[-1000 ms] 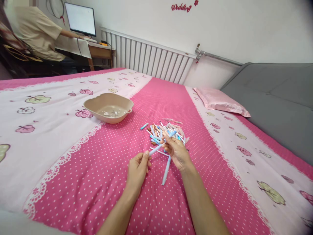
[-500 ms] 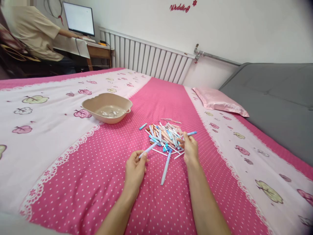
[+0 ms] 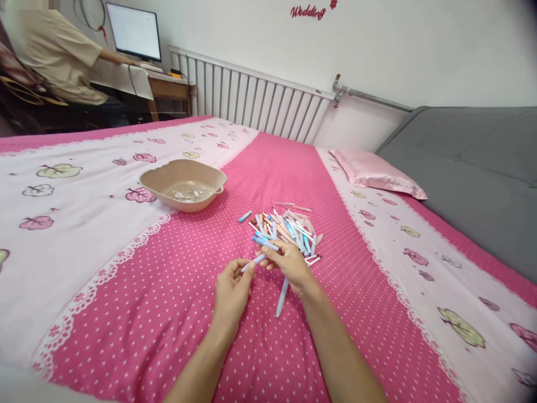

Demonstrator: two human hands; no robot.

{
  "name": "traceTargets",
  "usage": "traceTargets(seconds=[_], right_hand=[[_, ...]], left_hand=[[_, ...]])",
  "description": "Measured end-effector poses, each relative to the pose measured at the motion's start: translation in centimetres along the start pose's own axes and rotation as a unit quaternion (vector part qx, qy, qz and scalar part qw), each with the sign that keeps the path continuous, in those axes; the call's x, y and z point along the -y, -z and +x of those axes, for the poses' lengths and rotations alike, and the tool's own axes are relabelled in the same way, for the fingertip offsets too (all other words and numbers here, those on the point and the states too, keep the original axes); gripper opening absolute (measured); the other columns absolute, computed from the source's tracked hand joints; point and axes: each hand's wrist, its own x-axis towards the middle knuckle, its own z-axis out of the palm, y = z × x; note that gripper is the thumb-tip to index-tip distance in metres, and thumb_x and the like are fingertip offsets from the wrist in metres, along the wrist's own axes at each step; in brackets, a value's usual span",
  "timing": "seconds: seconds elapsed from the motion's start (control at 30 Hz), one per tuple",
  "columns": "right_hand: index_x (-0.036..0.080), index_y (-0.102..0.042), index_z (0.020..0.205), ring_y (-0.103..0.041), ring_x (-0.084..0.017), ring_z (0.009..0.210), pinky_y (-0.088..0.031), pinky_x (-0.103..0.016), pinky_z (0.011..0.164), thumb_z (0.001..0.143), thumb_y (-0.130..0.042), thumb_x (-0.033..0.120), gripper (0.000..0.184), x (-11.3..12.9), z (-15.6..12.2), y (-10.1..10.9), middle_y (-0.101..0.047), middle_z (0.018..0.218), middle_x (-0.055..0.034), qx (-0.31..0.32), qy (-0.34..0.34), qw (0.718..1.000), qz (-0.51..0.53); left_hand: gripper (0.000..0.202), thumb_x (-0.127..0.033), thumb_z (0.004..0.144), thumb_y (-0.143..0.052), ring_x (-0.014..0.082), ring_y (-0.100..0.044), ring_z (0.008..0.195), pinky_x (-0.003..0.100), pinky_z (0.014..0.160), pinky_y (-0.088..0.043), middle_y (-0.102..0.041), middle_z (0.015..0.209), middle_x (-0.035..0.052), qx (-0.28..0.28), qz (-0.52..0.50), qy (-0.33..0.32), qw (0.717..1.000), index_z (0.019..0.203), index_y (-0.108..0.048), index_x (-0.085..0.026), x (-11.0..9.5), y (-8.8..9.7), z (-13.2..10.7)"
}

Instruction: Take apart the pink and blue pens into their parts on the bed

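My left hand [image 3: 233, 284] is closed, pinching one end of a pale lavender pen barrel [image 3: 254, 262] that points up and right. Close beside it, my right hand [image 3: 289, 263] is closed on a pale blue pen part with a darker blue end [image 3: 265, 242]. The fingers partly cover where the two pieces come near each other, so I cannot tell whether they touch. Behind my hands lies a loose pile of pen parts [image 3: 285, 226], with blue, orange and pink tubes and thin white sticks. A pale blue pen [image 3: 282, 298] lies below my right hand, its upper end hidden.
A beige basin [image 3: 184, 204] with small white bits inside stands on the bed at the left. One blue piece [image 3: 245, 216] lies apart from the pile. A pink pillow [image 3: 377, 174] rests by the grey headboard [image 3: 474, 162]. A person [image 3: 62, 56] sits at a desk, far left.
My right hand has moved left from the pile's right side to my left hand, carrying the blue-ended pen part. My left hand has stayed nearly still with its barrel.
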Motion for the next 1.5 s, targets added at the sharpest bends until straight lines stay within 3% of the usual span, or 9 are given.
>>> traceTargets(seconds=[0.23, 0.37, 0.53, 0.7, 0.83, 1.0, 1.17, 1.3, 1.5], right_hand=[[0.018, -0.066, 0.097, -0.066, -0.017, 0.075, -0.053, -0.029, 0.069, 0.062, -0.069, 0.04, 0.041, -0.3, 1.5, 3.8, -0.069, 0.09, -0.0051, -0.202, 0.049, 0.976, 0.057], [0.019, -0.057, 0.117, -0.065, -0.022, 0.084, -0.05, -0.036, 0.075, 0.067, -0.062, 0.038, 0.054, -0.4, 1.8, 6.8, -0.067, 0.101, -0.0096, -0.276, 0.102, 0.942, -0.16], [0.017, -0.062, 0.109, -0.067, -0.022, 0.068, -0.048, -0.036, 0.073, 0.074, -0.053, 0.033, 0.04, 0.3, 0.8, 7.5, -0.071, 0.078, -0.0076, -0.326, 0.084, 0.882, -0.331], [0.017, -0.065, 0.094, -0.066, -0.018, 0.062, -0.048, -0.031, 0.066, 0.074, -0.051, 0.031, 0.028, 0.3, 0.8, 7.1, -0.071, 0.087, -0.0073, -0.312, 0.088, 0.892, -0.315], [0.018, -0.065, 0.086, -0.066, -0.018, 0.061, -0.048, -0.029, 0.063, 0.074, -0.05, 0.03, 0.023, -0.2, 1.1, 7.3, -0.07, 0.08, -0.0047, -0.298, 0.069, 0.89, -0.339], [0.018, -0.062, 0.079, -0.064, -0.017, 0.057, -0.045, -0.025, 0.052, 0.076, -0.052, 0.039, 0.024, -0.1, 1.1, 6.8, -0.064, 0.061, -0.0024, -0.251, 0.022, 0.922, -0.294], [0.014, -0.061, 0.071, -0.054, -0.009, 0.043, -0.034, -0.018, 0.039, 0.076, -0.048, 0.059, 0.047, 1.5, 0.1, 4.6, -0.057, 0.057, -0.0001, -0.057, -0.09, 0.985, -0.136], [0.013, -0.06, 0.066, -0.045, -0.005, 0.041, -0.029, -0.018, 0.04, 0.065, -0.061, 0.061, 0.047, 2.1, -0.8, 2.9, -0.053, 0.051, 0.0036, 0.033, -0.05, 0.991, -0.116], [0.015, -0.061, 0.067, -0.037, -0.004, 0.041, -0.026, -0.018, 0.041, 0.061, -0.07, 0.049, 0.035, 1.7, -0.8, 2.5, -0.045, 0.05, 0.0074, 0.028, -0.038, 0.997, -0.063]], left_hand=[[0.051, -0.051, 0.066, -0.062, 0.0066, -0.039, 0.043, 0.02, 0.044, -0.031, -0.052, 0.061, -0.004, 0.002, 0.031, 0.002, 1.0, 0.099, -0.055, -0.012, 0.4, 0.1, 0.2], [0.039, -0.048, 0.071, -0.058, 0.0109, -0.046, 0.051, 0.023, 0.05, -0.035, -0.057, 0.067, 0.0005, 0.06, 0.183, -0.045, 0.98, 0.091, -0.06, -0.014, 0.8, 0.2, -0.3], [0.032, -0.048, 0.067, -0.063, 0.0218, -0.055, 0.071, 0.033, 0.065, -0.039, -0.061, 0.078, 0.0053, 0.093, 0.48, -0.159, 0.858, 0.079, -0.061, -0.018, 0.6, -1.5, -3.1], [0.018, -0.034, 0.08, -0.053, 0.0252, -0.054, 0.079, 0.036, 0.071, -0.036, -0.059, 0.079, 0.0067, 0.099, 0.591, -0.197, 0.776, 0.078, -0.058, -0.017, 1.0, -3.2, -4.3], [0.02, -0.025, 0.086, -0.041, 0.0234, -0.055, 0.076, 0.033, 0.067, -0.034, -0.06, 0.076, 0.0063, 0.094, 0.572, -0.159, 0.799, 0.074, -0.056, -0.018, 1.1, -3.0, -3.6], [0.027, -0.031, 0.088, -0.035, 0.0178, -0.052, 0.062, 0.027, 0.058, -0.03, -0.056, 0.067, 0.0034, 0.045, 0.464, -0.105, 0.878, 0.068, -0.049, -0.018, 1.2, -2.1, -2.9], [0.033, -0.041, 0.087, -0.036, 0.0143, -0.046, 0.054, 0.024, 0.053, -0.027, -0.05, 0.059, -0.0007, 0.025, 0.351, -0.099, 0.931, 0.069, -0.051, -0.018, 1.3, -1.5, -2.3], [0.036, -0.045, 0.085, -0.038, 0.0128, -0.043, 0.05, 0.024, 0.051, -0.026, -0.046, 0.054, -0.0027, 0.036, 0.307, -0.088, 0.947, 0.069, -0.054, -0.017, 1.1, -1.3, -2.2], [0.03, -0.042, 0.077, -0.055, 0.0111, -0.042, 0.049, 0.022, 0.048, -0.029, -0.047, 0.057, -0.0052, 0.023, 0.213, -0.08, 0.974, 0.093, -0.056, -0.018, 0.9, -1.3, -2.2]])
